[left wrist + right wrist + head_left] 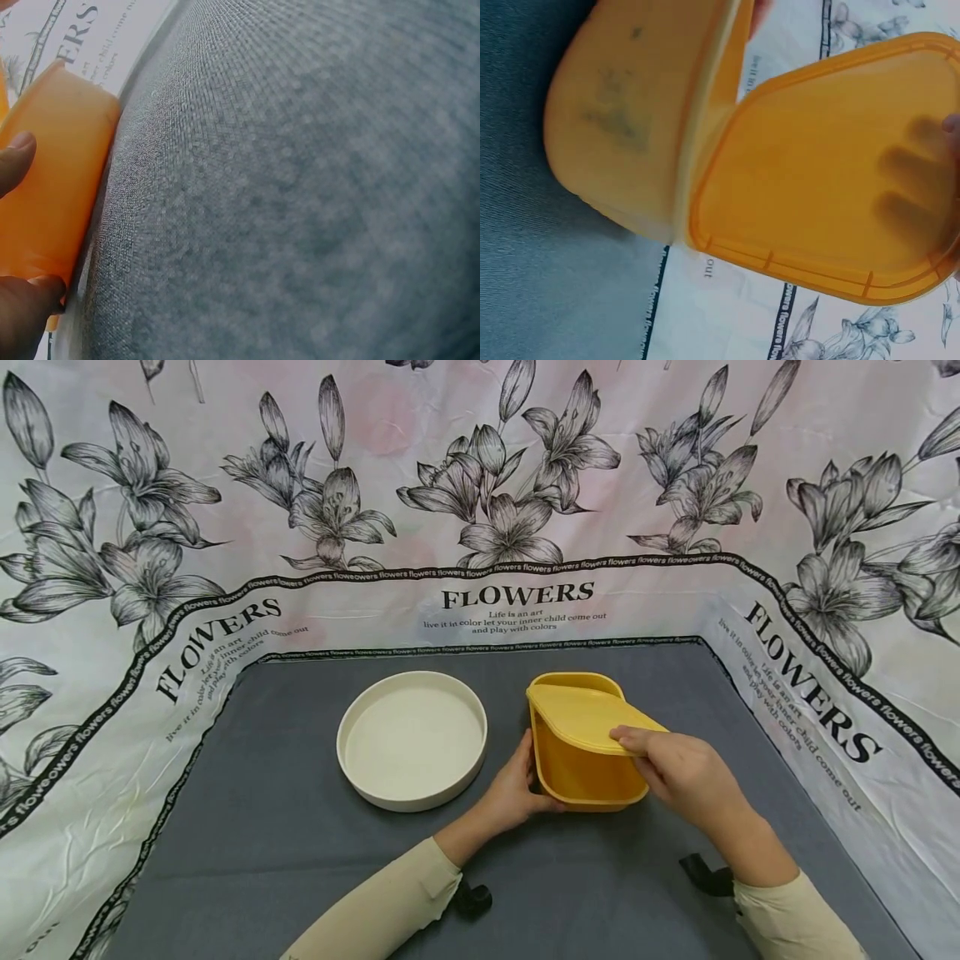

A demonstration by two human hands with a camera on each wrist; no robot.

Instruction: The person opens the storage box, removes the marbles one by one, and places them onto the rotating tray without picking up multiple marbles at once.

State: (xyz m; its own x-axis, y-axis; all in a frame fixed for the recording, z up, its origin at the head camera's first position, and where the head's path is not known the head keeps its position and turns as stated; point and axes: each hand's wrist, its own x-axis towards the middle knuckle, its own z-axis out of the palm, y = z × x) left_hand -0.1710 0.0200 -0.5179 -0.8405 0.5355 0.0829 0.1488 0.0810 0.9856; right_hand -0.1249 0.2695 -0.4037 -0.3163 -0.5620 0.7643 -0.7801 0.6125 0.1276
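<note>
On the dark grey desk (262,818) stood the deep, rounded-cornered yellow plastic box (585,777), upright, and both hands were busy with it! At the box's left side, the left hand (512,789) had a firm hold, fingers against the wall, thumb around by the near end. Over to the box's right, the right hand (690,768), and what a neat pinch: thumb and fingers had the edge of a flat, rounded-cornered yellow plastic lid (581,717). That lid sat slantwise across the box's middle, tilted, with openings showing at the far and near ends. Did it touch the rim? It looked to meet it in the right wrist view, but I couldn't tell for certain. Finger shadows showed right through the lid there, and dark smudges marked the box's outer wall.

Left of the box, well apart from the lid, lay a round, shallow cream-white tray (411,739) with a raised rim. Nearer than the box came two cream sleeves (382,902), a black fitting (472,900) by each cuff. Beyond the box rose a white sheet (375,602) printed with black line-drawn lilies and the word FLOWERS.
</note>
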